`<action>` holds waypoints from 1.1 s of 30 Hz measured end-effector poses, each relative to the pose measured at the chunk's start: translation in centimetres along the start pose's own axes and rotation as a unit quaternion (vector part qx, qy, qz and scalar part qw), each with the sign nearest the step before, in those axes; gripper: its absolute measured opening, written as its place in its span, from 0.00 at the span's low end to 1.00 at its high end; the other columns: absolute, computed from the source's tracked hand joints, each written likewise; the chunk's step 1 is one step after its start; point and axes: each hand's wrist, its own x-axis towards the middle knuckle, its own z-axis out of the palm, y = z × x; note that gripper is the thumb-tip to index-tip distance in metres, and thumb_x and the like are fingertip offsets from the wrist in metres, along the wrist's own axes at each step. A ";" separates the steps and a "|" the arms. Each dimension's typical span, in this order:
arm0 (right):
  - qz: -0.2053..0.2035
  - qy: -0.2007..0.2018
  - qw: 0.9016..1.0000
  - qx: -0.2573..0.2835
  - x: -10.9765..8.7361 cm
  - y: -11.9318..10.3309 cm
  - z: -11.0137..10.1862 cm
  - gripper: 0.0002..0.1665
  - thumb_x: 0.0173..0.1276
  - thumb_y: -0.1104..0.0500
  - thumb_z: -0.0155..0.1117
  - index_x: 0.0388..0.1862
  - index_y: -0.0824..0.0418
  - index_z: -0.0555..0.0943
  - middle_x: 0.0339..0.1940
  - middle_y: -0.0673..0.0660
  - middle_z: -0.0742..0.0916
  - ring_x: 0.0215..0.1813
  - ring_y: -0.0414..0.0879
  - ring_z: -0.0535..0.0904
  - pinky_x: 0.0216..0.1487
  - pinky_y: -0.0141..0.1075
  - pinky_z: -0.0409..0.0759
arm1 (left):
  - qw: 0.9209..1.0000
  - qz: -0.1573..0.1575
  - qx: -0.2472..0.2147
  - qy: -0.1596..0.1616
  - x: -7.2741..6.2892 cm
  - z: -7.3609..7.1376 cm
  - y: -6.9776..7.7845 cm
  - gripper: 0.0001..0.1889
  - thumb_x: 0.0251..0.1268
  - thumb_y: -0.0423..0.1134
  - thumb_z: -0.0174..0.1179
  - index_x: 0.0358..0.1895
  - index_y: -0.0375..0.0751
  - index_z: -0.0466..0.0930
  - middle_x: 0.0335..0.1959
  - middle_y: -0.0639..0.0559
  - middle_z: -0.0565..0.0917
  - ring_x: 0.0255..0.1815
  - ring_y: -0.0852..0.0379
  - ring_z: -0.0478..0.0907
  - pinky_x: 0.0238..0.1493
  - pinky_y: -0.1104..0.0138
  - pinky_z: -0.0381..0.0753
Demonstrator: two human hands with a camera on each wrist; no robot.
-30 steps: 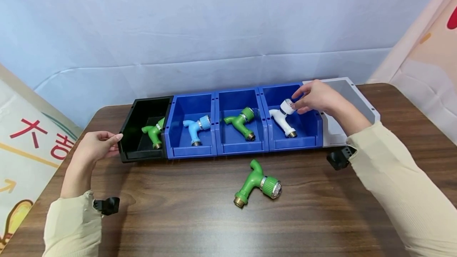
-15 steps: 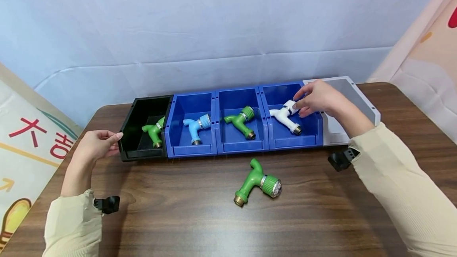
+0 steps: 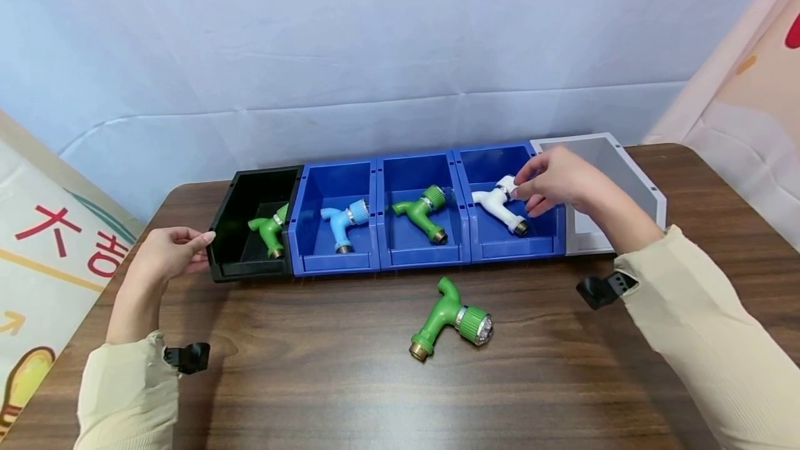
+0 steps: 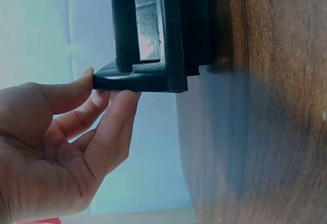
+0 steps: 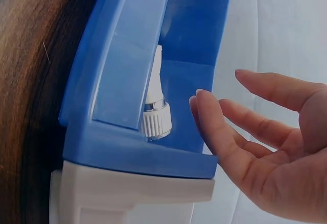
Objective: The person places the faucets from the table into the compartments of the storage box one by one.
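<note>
My left hand (image 3: 171,253) holds the outer left wall of the black bin (image 3: 250,271), thumb at the rim and fingers against the side in the left wrist view. A green tap (image 3: 270,233) lies in that bin. My right hand (image 5: 260,142) hovers over the right-hand blue bin (image 5: 122,66), its fingers loosely bent and holding nothing. Below it the white tap (image 3: 498,203) lies in the bin; the right wrist view shows a gap between fingers and tap. On the table in front lies another green tap (image 3: 446,318).
Two more blue bins stand in the row, one with a light blue tap (image 3: 342,224), one with a green tap (image 3: 421,214). A grey-white bin (image 3: 646,189) closes the right end, partly behind my right arm. The brown wooden table (image 3: 312,367) extends in front; a white cloth hangs behind.
The white tap has turned and settled in its bin, its threaded end shifting right. My right hand has let go and drawn slightly right. The left hand stays put.
</note>
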 end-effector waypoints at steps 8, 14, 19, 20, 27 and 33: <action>-0.013 -0.024 1.000 -0.011 -1.0 -0.3 0.3 0.17 0.62 0.65 0.61 0.45 0.77 0.73 0.35 0.63 0.80 0.28 0.49 0.80 0.31 0.41 0.83 | 1.000 0.000 -0.003 -0.001 0.0 0.0 0.0 0.25 0.70 0.46 0.47 0.49 0.20 0.68 0.28 0.52 0.75 0.27 0.65 0.77 0.36 0.68 0.82; -0.024 -0.038 0.999 -0.018 -1.8 -0.7 0.4 0.16 0.62 0.65 0.60 0.44 0.76 0.74 0.34 0.63 0.80 0.30 0.50 0.80 0.31 0.41 0.83 | 1.000 0.001 -0.003 -0.002 0.0 0.0 0.0 0.24 0.70 0.46 0.46 0.48 0.21 0.68 0.28 0.52 0.75 0.26 0.66 0.77 0.36 0.68 0.82; -0.034 -0.060 0.997 -0.018 -2.4 -0.7 0.7 0.17 0.61 0.65 0.61 0.46 0.76 0.74 0.35 0.64 0.81 0.31 0.51 0.80 0.31 0.41 0.83 | 1.000 0.003 -0.005 -0.002 0.0 0.0 0.0 0.24 0.70 0.46 0.46 0.48 0.21 0.68 0.28 0.52 0.75 0.26 0.66 0.77 0.36 0.68 0.82; -0.035 -0.066 0.997 -0.018 -2.5 -0.6 0.7 0.18 0.61 0.65 0.62 0.46 0.76 0.74 0.34 0.64 0.81 0.32 0.51 0.80 0.32 0.41 0.83 | 1.000 0.003 -0.005 -0.002 -0.1 0.0 0.0 0.24 0.70 0.46 0.47 0.48 0.21 0.68 0.28 0.51 0.75 0.26 0.66 0.77 0.36 0.68 0.82; -0.044 -0.096 0.994 -0.016 -3.0 -0.3 1.2 0.20 0.61 0.63 0.63 0.47 0.75 0.73 0.32 0.60 0.82 0.33 0.50 0.80 0.32 0.41 0.83 | 1.000 0.002 -0.003 -0.002 0.0 0.0 -0.1 0.24 0.70 0.46 0.47 0.47 0.21 0.68 0.27 0.51 0.74 0.26 0.66 0.77 0.35 0.69 0.82; -0.052 -0.117 0.992 -0.018 -3.3 0.2 1.8 0.20 0.60 0.62 0.64 0.46 0.74 0.74 0.31 0.60 0.83 0.34 0.51 0.80 0.33 0.41 0.83 | 1.000 0.002 -0.007 -0.002 0.2 0.0 -0.3 0.25 0.69 0.47 0.48 0.47 0.21 0.69 0.27 0.51 0.75 0.26 0.65 0.77 0.35 0.68 0.82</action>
